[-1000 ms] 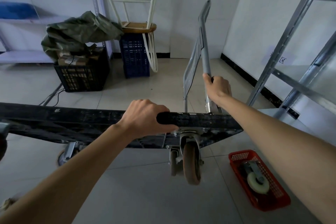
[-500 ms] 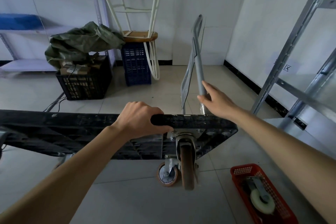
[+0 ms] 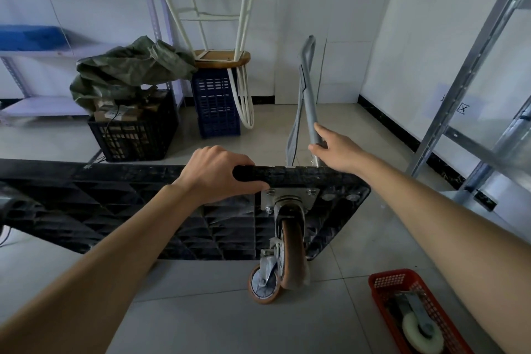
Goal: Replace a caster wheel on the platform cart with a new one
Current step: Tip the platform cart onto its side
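The black platform cart (image 3: 115, 210) is tipped up on its side, its ribbed underside facing me. My left hand (image 3: 214, 174) grips the cart's upper edge, fingers curled over it. My right hand (image 3: 334, 146) touches the grey handle bar (image 3: 309, 89) with straight fingers. An orange-brown caster wheel (image 3: 291, 256) hangs from a metal plate (image 3: 290, 197) bolted under the cart's right corner. A second orange caster (image 3: 263, 284) sits lower behind it. A new white caster wheel (image 3: 419, 335) lies in a red basket (image 3: 382, 282) on the floor at the lower right.
A black crate (image 3: 135, 129) with boxes and a green tarp (image 3: 126, 69) stands at the back left. An upturned stool (image 3: 221, 57) rests on a blue crate (image 3: 217, 103). Metal shelving (image 3: 459, 89) lines the right wall; more shelves (image 3: 34, 49) stand far left.
The cart has tilted further, showing more of its underside and both casters. My right hand has let go of the handle bar and now only touches it with straight fingers.
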